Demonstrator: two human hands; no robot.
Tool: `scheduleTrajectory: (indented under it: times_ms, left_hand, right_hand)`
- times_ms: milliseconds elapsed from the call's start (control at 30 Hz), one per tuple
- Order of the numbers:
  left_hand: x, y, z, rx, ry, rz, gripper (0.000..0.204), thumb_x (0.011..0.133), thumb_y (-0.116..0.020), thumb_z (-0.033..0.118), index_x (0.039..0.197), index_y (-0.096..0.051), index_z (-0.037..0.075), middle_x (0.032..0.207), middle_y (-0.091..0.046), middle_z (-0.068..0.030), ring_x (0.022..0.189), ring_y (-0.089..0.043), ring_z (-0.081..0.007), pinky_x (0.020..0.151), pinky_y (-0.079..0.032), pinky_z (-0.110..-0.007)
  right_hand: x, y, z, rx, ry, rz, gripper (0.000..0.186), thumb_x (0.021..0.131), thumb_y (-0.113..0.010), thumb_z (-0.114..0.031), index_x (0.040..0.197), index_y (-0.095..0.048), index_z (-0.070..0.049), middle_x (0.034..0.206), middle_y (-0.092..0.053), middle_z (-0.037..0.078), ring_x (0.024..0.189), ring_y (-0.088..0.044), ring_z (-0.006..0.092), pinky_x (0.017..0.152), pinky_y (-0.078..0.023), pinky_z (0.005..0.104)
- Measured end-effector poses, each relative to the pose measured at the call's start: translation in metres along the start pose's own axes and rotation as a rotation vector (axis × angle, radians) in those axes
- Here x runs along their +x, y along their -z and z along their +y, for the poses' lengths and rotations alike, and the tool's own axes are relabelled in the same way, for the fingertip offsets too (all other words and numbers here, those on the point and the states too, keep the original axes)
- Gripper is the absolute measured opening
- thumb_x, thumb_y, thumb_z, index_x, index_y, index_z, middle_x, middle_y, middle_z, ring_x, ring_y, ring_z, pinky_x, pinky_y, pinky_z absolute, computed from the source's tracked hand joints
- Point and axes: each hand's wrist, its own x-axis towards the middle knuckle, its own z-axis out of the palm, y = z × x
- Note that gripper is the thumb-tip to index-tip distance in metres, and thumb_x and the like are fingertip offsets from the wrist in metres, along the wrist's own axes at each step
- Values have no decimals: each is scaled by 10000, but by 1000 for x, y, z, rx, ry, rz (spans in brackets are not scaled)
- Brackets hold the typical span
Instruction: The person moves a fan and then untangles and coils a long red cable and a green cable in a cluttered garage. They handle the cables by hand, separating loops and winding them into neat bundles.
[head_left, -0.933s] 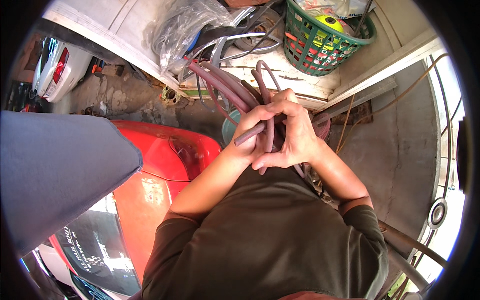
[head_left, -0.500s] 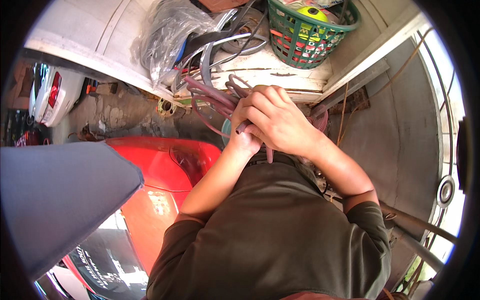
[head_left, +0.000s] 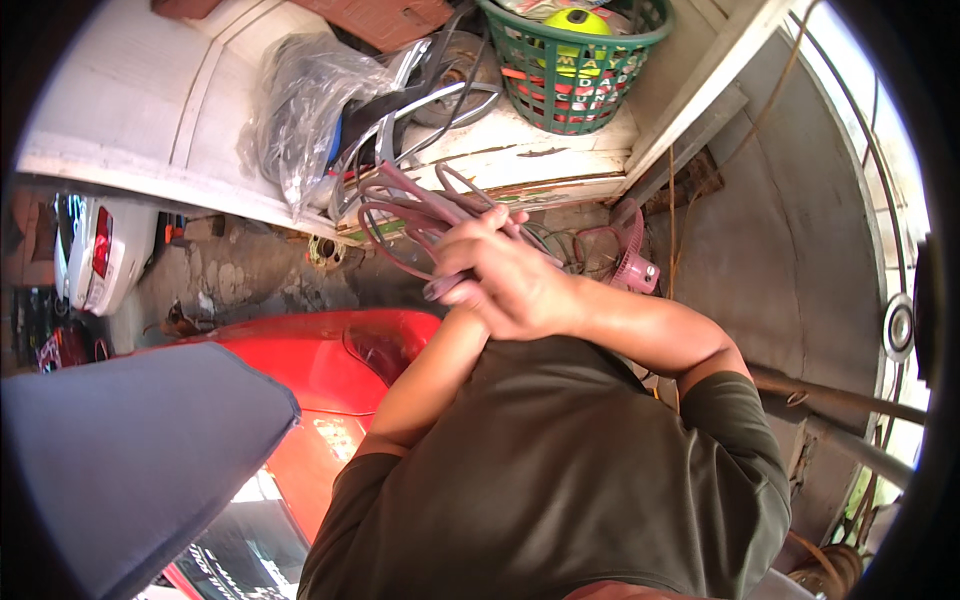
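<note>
We have pulled our hands in closer since a moment ago, and the coil (head_left: 420, 215) of pinkish cable now sits tighter, its loops fanning out over the edge of the white shelf (head_left: 180, 130). Our right hand (head_left: 505, 280) wraps shut around the bundle; the left hand (head_left: 462, 295) is tucked underneath, so we cannot tell its grip. The green basket (head_left: 575, 85) stands beyond, untouched. It looks like the gathering is nearly done.
</note>
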Motion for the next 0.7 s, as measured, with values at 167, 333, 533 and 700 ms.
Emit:
scheduleTrajectory:
  times_ms: [167,333,533,700]
  left_hand:
    - [43,-9,24,-62,-101,311,179,816,-740,105,829,-579,28,769,-600,-63,698,-616,-197,712,-550,-353]
    - [73,-10,57,-162,-58,272,194,833,-722,173,856,-561,68,791,-584,-58,740,-604,-206,738,-553,-374]
    - [90,-28,114,-221,-54,213,250,855,-683,317,910,-546,116,793,-614,-78,787,-617,-228,803,-536,-391]
    - [87,-33,150,-318,-344,-56,116,865,-636,230,879,-565,140,819,-618,-19,839,-622,-208,854,-535,-441]
  right_hand:
    - [27,-40,-38,342,11,80,178,993,-646,-128,1056,-526,-11,987,-541,146,788,-640,344,676,-518,446]
    - [26,-37,-19,419,176,132,191,1070,-550,-212,1086,-540,-22,1002,-599,145,860,-611,333,802,-505,443]
    - [24,-31,6,484,173,468,503,1077,-441,-501,1091,-575,-17,934,-633,159,860,-622,333,967,-473,570]
    - [66,33,9,853,-428,1073,481,1137,-333,-424,1293,-527,-12,742,-499,48,578,-538,184,618,-572,422]
